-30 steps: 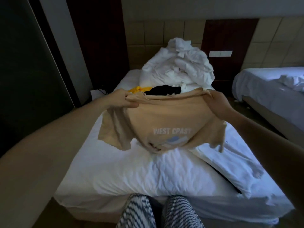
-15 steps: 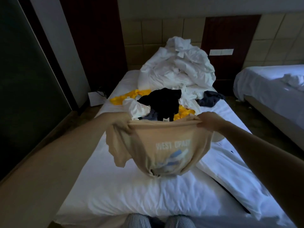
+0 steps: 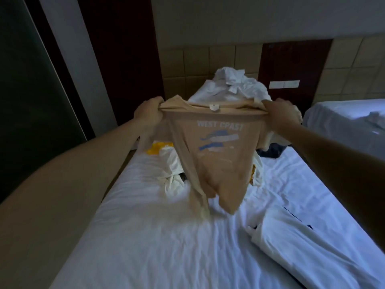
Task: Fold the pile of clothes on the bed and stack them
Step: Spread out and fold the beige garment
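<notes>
both hands are spread apart in the middle of the frame, left hand and right hand each gripping a shoulder of the tan shirt. it hangs lengthwise straight down over the bed, equally near both.

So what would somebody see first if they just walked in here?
The beige WEST COAST T-shirt, held up in the middle by the left hand and right hand at its shoulders, hanging over the white bed. Behind it, a big heap of white bedding sits at the far end.
</notes>
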The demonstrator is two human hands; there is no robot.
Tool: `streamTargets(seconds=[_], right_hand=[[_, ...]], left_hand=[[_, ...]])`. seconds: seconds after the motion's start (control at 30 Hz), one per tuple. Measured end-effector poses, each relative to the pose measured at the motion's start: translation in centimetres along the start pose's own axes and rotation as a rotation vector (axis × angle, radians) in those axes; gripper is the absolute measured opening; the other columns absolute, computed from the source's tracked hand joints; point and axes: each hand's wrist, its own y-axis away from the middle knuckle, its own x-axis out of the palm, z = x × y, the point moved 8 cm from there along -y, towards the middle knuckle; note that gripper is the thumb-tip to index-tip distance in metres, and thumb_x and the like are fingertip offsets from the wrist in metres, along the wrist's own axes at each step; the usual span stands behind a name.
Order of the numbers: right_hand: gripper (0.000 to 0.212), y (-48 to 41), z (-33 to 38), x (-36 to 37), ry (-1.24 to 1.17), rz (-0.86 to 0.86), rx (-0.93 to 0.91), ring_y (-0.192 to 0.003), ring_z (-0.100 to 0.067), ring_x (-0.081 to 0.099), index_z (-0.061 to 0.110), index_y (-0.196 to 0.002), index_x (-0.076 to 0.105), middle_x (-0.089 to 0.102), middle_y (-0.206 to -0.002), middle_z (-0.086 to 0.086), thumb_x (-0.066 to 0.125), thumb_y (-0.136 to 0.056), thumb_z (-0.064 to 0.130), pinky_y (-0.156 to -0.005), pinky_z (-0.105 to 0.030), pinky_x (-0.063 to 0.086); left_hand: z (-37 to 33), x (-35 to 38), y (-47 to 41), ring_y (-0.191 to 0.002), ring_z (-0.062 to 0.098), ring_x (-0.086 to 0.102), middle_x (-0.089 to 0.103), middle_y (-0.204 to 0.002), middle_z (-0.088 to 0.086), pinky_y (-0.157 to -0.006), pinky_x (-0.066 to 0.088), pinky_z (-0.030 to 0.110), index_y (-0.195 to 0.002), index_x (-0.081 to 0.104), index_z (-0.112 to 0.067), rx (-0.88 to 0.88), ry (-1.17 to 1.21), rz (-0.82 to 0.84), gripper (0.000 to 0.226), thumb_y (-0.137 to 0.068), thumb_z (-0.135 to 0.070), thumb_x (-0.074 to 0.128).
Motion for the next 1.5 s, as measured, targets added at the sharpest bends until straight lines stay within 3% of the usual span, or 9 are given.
streamTargets(seconds=[0.1, 0.2, 0.43, 0.67, 0.8, 0.93, 1.1, 1.27, 1.5], right_hand=[[0.025, 0.0, -0.1, -1.3, -0.039, -0.004, 0.001, -0.105, -0.04, 0.052, 0.01, -0.115, 0.054, 0.057, -0.111, -0.02, 0.042, -0.094, 0.017, -0.079, -0.04, 0.038], [0.02, 0.4, -0.5, 0.2, -0.059, 0.228, 0.033, -0.106, -0.036, 0.054, 0.012, -0.108, 0.058, 0.06, -0.108, -0.014, 0.051, -0.088, 0.009, -0.079, -0.036, 0.038], [0.017, 0.8, -0.4, 3.6, -0.127, 0.361, 0.013, -0.103, -0.032, 0.057, 0.01, -0.1, 0.058, 0.062, -0.105, -0.012, 0.054, -0.085, 0.003, -0.087, -0.038, 0.041], [0.022, -0.9, -0.7, 5.7, -0.239, 0.296, 0.058, -0.102, -0.034, 0.058, 0.009, -0.105, 0.06, 0.064, -0.106, -0.013, 0.047, -0.088, 0.006, -0.072, -0.032, 0.036], [0.013, -3.2, -0.2, 6.2, -0.233, 0.236, 0.037, -0.099, -0.034, 0.055, 0.012, -0.089, 0.051, 0.062, -0.096, -0.013, 0.046, -0.084, 0.002, -0.08, -0.036, 0.037], [0.026, -4.5, 0.6, 4.4, -0.345, 0.103, 0.105, -0.101, -0.034, 0.047, 0.006, -0.107, 0.057, 0.052, -0.099, -0.014, 0.039, -0.088, 0.002, -0.075, -0.033, 0.031], [0.029, -4.5, 1.5, 1.0, -0.344, -0.056, 0.132, -0.109, -0.038, 0.044, 0.005, -0.109, 0.056, 0.053, -0.105, -0.02, 0.035, -0.09, 0.001, -0.091, -0.042, 0.034], [0.028, -1.5, 2.0, -2.7, -0.305, -0.09, -0.004, -0.097, -0.035, 0.048, 0.001, -0.102, 0.058, 0.054, -0.089, -0.013, 0.034, -0.09, 0.008, -0.084, -0.035, 0.029], [0.021, 8.6, 2.3, 2.4, -0.213, 0.413, -0.056, -0.102, -0.036, 0.057, 0.003, -0.106, 0.06, 0.063, -0.108, -0.019, 0.046, -0.095, 0.014, -0.084, -0.037, 0.042]], left_hand=[[-0.4, 1.3, 0.2, -0.085, 0.029, 0.051, 0.051, -0.081, 0.001, -0.075, 0.034, 0.031, -0.076, 0.053, -0.02, -0.026, 0.32, 0.118, 0.029, -0.096, -0.004, 0.039], [-1.2, 3.0, 2.0, -0.098, 0.019, 0.054, 0.06, -0.106, 0.003, -0.084, 0.039, 0.028, -0.109, 0.064, -0.008, 0.043, 0.187, 0.374, 0.022, -0.097, -0.009, 0.045], [1.4, 4.5, 2.2, -0.092, 0.025, 0.057, 0.064, -0.11, 0.021, -0.077, 0.04, 0.03, -0.107, 0.067, 0.0, -0.042, 0.048, 0.488, 0.028, -0.095, -0.018, 0.05], [2.1, 5.6, -0.4, -0.089, 0.022, 0.056, 0.066, -0.103, 0.018, -0.077, 0.041, 0.03, -0.102, 0.069, 0.0, -0.07, 0.052, 0.413, 0.026, -0.094, -0.017, 0.051], [2.7, 6.4, -3.3, -0.088, 0.026, 0.058, 0.065, -0.098, 0.017, -0.075, 0.041, 0.031, -0.096, 0.069, -0.002, -0.091, 0.047, 0.346, 0.025, -0.095, -0.015, 0.047], [2.9, 5.5, -5.8, -0.092, 0.032, 0.058, 0.064, -0.097, 0.016, -0.076, 0.045, 0.037, -0.091, 0.067, -0.004, -0.114, 0.065, 0.226, 0.025, -0.096, -0.011, 0.043], [2.5, 2.5, -6.7, -0.079, 0.027, 0.054, 0.058, -0.083, 0.011, -0.064, 0.038, 0.033, -0.077, 0.057, -0.013, -0.088, 0.106, 0.038, 0.025, -0.092, -0.002, 0.04], [1.5, 0.5, -3.6, -0.075, 0.022, 0.053, 0.055, -0.075, 0.001, -0.068, 0.039, 0.033, -0.068, 0.055, -0.024, -0.024, 0.128, 0.111, 0.032, -0.095, -0.011, 0.045], [2.2, 3.4, 8.2, -0.07, 0.02, 0.052, 0.057, -0.072, 0.006, -0.066, 0.039, 0.029, -0.066, 0.057, -0.016, 0.009, -0.05, 0.575, 0.03, -0.093, -0.028, 0.056]])
